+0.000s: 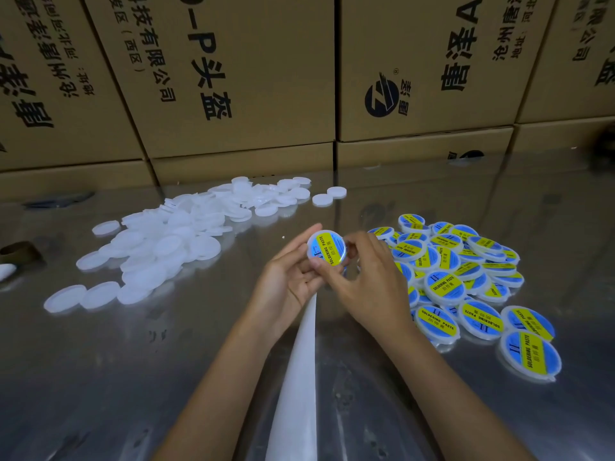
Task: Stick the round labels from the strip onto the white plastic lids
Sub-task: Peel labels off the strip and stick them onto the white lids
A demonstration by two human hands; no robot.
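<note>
Both hands (332,277) clasped around a lid (326,248) labelled "SOLDERING PASTE".

Both bare forearms reached forward and met above the middle of the tabletop. The left hand (293,274) was cupped palm-up with its fingers curled upward. The right hand (362,277) curled over from the right, its fingers bent inward toward the left hand.

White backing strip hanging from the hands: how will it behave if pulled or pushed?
The backing strip is probably floppy: it trails thin and ribbon-like from the left hand. Likely very light. On the shiny table it would probably slide or buckle rather than push straight.
</note>
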